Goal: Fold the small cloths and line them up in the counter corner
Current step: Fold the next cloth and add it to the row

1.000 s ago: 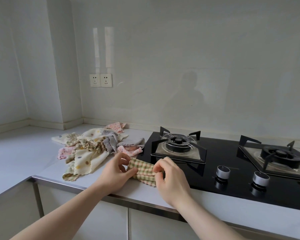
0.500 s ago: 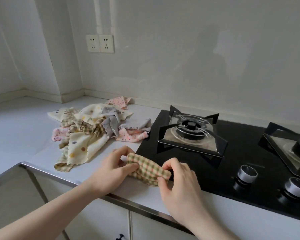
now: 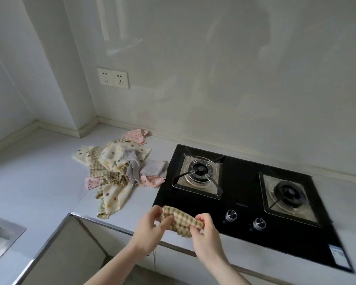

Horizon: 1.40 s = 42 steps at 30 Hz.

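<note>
At the far left edge of the frame, the steel rim of a sink (image 3: 2, 233) cuts into the pale grey countertop (image 3: 35, 182). Left of centre lies a loose heap of small cloths (image 3: 116, 173) — cream dotted, pink dotted, grey and checked pieces tangled together, none yet folded, well short of the counter corner at upper left. At lower centre, the left hand (image 3: 150, 229) pinches one end of a folded green-and-cream checked cloth (image 3: 181, 222), while the right hand (image 3: 206, 231) grips the other end between thumb and curled fingers; both hands are closed on the fabric. The cloth hangs above the counter's front edge, overlapping the near corner of the black glass gas hob (image 3: 245, 212) at right. Its long axis runs from the frame's left, slightly higher, down toward the right. The fabric looks light, soft and limp — likely to sag or unfold if released, so it is best held at the two ends or along the folded edge. Whether it touches the counter cannot be told.
</note>
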Motion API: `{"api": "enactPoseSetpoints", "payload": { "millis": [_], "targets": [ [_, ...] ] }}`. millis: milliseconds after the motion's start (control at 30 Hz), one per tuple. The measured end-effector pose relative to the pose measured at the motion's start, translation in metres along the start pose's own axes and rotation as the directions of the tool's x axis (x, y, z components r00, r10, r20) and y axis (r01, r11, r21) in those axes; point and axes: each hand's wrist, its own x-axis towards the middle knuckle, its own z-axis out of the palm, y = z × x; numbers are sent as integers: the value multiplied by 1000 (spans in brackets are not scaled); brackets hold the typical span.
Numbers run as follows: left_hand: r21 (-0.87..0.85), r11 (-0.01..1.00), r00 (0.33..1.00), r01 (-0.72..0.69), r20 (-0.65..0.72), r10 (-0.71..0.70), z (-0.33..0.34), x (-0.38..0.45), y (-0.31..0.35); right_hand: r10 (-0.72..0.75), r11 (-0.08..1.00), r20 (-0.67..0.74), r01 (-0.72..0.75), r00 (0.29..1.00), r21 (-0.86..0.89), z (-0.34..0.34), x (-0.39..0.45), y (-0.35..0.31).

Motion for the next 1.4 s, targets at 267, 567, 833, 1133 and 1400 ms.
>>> {"api": "enactPoseSetpoints", "payload": {
  "millis": [267,567,833,1133,1400],
  "targets": [
    [4,973,942,-229,253,221,6,-51,103,49,996,-130,-39,990,80,-108,-82,-37],
    [124,872,816,-475,433,383,76,-41,189,145,972,-357,-64,923,228,-180,-128,-7],
    [33,782,666,-623,547,507,198,-54,267,179,955,-502,-28,846,294,-298,-158,52],
    [124,751,677,-648,544,495,368,-78,339,233,959,-540,-99,808,266,-455,-186,131],
    [177,772,707,-611,561,430,448,-60,374,326,899,-527,-84,785,431,-530,-164,172]
  ]
}}
